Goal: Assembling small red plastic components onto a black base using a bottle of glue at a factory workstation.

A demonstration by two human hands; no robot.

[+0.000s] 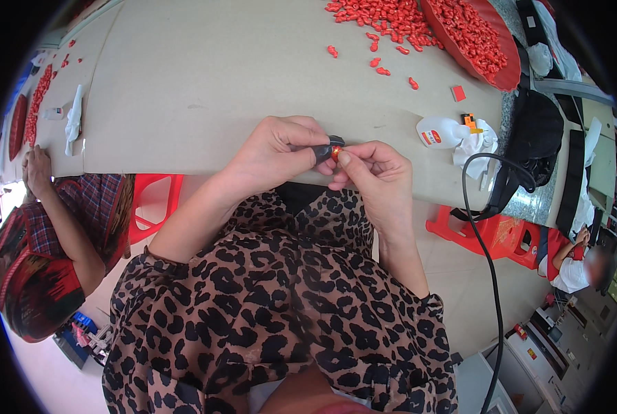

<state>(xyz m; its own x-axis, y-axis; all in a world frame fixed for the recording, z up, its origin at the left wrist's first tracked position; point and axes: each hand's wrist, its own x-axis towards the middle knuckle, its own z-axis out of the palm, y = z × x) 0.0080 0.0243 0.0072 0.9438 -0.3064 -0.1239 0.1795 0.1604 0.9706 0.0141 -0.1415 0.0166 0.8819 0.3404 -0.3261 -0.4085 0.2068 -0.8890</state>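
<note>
Just over the table's near edge, a small shiny red piece (336, 153) is pinched between my two hands. My left hand (277, 148) closes on it with thumb and forefinger, whose tips wear black covers. From the other side, my right hand (381, 172) presses thumb and forefinger against the same piece, its other fingers curled. Much of the piece is hidden by fingertips, so its full shape does not show. Loose red gourd-shaped pieces (389, 21) lie heaped at the far right of the table, a few scattered nearer.
A red tray (505, 81) full of similar pieces stands far right. Nearer are a red square (458, 93), a white squeeze bottle (441, 132), crumpled tissue (475, 148) and a black bag (536, 134). A black cable (484, 241) hangs at right. A co-worker's hand (38, 169) rests at left.
</note>
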